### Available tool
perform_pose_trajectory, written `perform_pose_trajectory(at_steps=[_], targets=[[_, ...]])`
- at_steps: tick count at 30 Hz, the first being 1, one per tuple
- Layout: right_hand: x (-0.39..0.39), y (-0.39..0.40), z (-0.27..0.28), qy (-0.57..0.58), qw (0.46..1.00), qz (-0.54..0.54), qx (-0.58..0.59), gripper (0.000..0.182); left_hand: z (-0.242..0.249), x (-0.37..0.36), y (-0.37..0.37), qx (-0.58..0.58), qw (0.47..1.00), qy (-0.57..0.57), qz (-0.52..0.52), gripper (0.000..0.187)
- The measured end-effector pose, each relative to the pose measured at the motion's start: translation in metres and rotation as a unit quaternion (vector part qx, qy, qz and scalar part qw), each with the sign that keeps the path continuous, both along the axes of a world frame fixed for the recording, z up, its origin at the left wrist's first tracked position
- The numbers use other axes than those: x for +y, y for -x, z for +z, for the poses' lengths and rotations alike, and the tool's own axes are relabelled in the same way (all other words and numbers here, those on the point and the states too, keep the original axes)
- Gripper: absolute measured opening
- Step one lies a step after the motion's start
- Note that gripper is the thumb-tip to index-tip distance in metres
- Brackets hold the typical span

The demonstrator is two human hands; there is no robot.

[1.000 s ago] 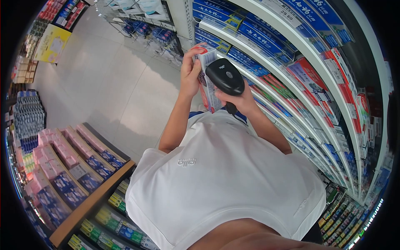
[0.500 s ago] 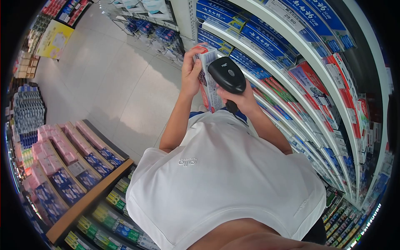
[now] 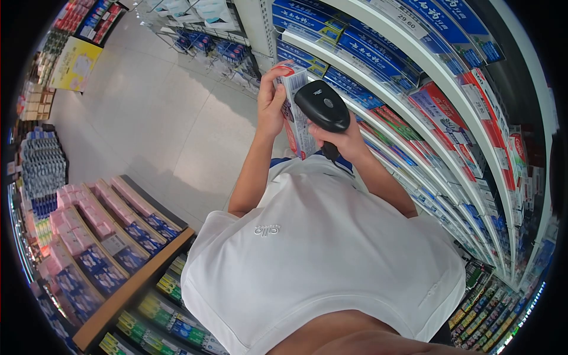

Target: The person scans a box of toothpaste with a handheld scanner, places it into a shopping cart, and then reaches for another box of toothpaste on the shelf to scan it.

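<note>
A long red and white toothpaste box [image 3: 300, 124] is held tilted in front of my chest. My left hand [image 3: 271, 100] is closed around the upper end of the box. Wrapped round the handle of a black handheld scanner [image 3: 322, 106] is my right hand [image 3: 343, 141]. The scanner's head is just right of the box and overlaps it in view, so I cannot tell if they touch.
Curved white shelves [image 3: 390, 94] with blue and red toothpaste boxes rise at the right. Pink packs [image 3: 80, 222] stand on a wood-edged shelf [image 3: 133, 284] at lower left. A yellow box [image 3: 76, 64] and hanging packs [image 3: 216, 47] are farther off, beyond the tiled floor [image 3: 154, 118].
The view has shifted slightly, so the shelves appear a little displaced. Both hands keep their hold on the box and the scanner, in nearly the same places.
</note>
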State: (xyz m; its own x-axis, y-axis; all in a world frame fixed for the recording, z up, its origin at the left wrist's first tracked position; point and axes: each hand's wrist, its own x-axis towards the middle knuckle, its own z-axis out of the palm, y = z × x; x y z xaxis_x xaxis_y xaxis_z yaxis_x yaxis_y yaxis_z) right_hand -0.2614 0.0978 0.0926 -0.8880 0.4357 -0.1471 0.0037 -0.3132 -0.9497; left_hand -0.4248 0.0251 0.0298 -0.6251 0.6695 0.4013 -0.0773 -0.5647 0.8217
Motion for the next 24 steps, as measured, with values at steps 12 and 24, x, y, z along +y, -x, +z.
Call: perform_pose_trajectory(at_steps=[12, 24], targets=[[0.0002, 0.0017, -0.0014, -0.022, 1.0, 0.007, -0.007, 0.022, 0.0011, 0.0014, 0.0012, 0.005, 1.0, 0.005, 0.0, 0.023], [-0.001, 0.0045, -0.0001, -0.013, 1.0, 0.011, 0.0, 0.022, -0.0005, -0.0016, 0.0065, 0.021, 1.0, 0.013, 0.004, 0.025]])
